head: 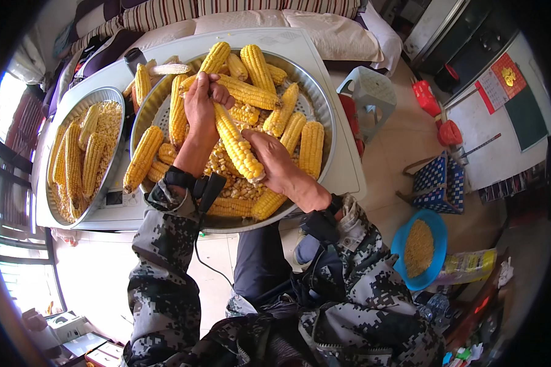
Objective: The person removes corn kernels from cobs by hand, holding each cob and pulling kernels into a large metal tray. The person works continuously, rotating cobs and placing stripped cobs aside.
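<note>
Above a large round metal tray (329, 151), both my hands are on one yellow corn cob (238, 144), which slants down to the right. My left hand (203, 103) is closed around its upper end. Along its right side lies my right hand (273, 160), thumb on the kernels. Another cob (216, 55) rises just behind my left thumb; whether they touch, I cannot tell. Whole cobs (257, 64) and loose kernels (245, 188) fill much of the tray. One cob (143, 158) leans over the tray's left rim.
A second metal tray (119, 96) holding cobs and loose kernels stands on the white table (344, 183) at left. A dark cup (134, 57) and pale cobs (170, 69) sit behind. To the right are a plastic stool (372, 91), woven basket (441, 181) and blue basin (442, 238) of grain.
</note>
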A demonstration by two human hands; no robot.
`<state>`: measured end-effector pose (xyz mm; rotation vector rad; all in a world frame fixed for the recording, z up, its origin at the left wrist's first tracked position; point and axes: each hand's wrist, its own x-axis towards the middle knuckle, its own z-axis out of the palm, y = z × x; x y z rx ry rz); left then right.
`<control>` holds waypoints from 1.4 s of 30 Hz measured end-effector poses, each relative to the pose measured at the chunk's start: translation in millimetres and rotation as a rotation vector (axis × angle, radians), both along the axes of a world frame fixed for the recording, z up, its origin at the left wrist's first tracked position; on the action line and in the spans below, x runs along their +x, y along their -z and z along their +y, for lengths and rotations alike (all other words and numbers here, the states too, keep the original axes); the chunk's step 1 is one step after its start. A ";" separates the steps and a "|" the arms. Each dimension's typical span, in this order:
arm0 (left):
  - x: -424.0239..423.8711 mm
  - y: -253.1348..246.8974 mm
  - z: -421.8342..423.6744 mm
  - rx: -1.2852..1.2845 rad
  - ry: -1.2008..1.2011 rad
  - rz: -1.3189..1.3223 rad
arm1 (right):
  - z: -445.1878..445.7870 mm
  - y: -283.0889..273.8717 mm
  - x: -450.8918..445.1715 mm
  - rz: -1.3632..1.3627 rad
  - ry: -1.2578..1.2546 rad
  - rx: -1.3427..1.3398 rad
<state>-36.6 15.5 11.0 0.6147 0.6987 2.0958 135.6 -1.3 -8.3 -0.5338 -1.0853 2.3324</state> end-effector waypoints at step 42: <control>-9.4 4.5 2.1 -0.025 -0.019 0.027 | 5.2 -27.9 30.8 -0.204 -0.265 0.141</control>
